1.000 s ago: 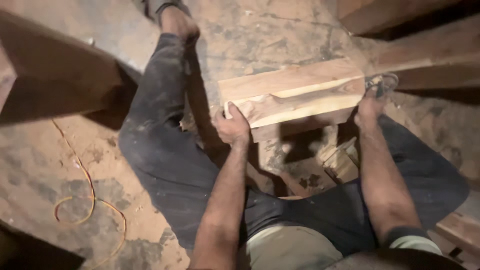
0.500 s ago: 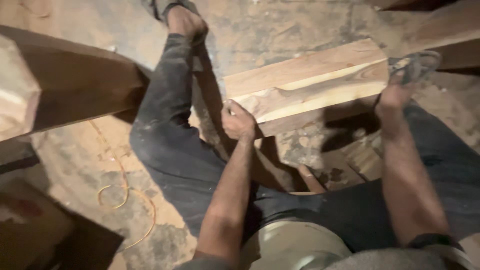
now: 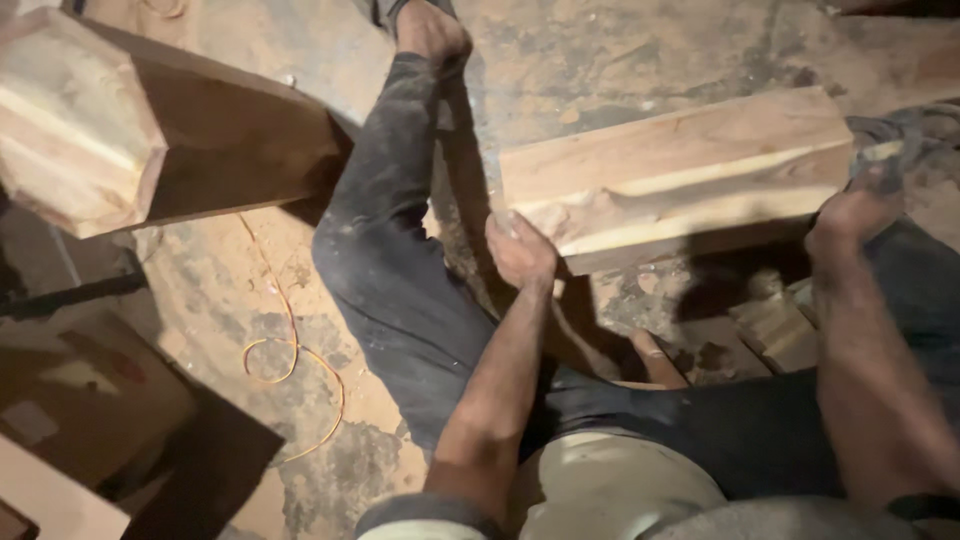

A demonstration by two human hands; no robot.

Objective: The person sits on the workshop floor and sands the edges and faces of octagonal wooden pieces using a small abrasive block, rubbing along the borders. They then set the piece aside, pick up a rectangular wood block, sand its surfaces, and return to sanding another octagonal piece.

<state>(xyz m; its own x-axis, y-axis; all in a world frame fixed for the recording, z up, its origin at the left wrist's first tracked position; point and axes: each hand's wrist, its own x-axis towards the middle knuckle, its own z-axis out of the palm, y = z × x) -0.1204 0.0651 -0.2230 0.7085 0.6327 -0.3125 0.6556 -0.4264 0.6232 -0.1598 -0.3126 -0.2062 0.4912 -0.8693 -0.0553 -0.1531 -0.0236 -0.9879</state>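
A pale rectangular wooden block point(image 3: 680, 170) lies crosswise between my spread legs, raised a little off the dusty floor. My left hand point(image 3: 520, 250) grips its lower left corner. My right hand point(image 3: 848, 215) clasps the block's right end, close to my sandalled right foot point(image 3: 900, 130). My left leg in dark trousers point(image 3: 400, 260) stretches away to the bare left foot point(image 3: 430, 30). The fingers under the block are hidden.
A thick octagonal timber beam point(image 3: 90, 130) juts in from the upper left. An orange cord point(image 3: 290, 350) loops on the sawdust floor beside my left leg. Flat boards point(image 3: 90, 420) lie at the lower left, and small wood offcuts point(image 3: 770, 325) sit under the block.
The view has swung left and down, bringing the octagonal beam's end into sight. Both hands stay on the block, which sits further right in view.
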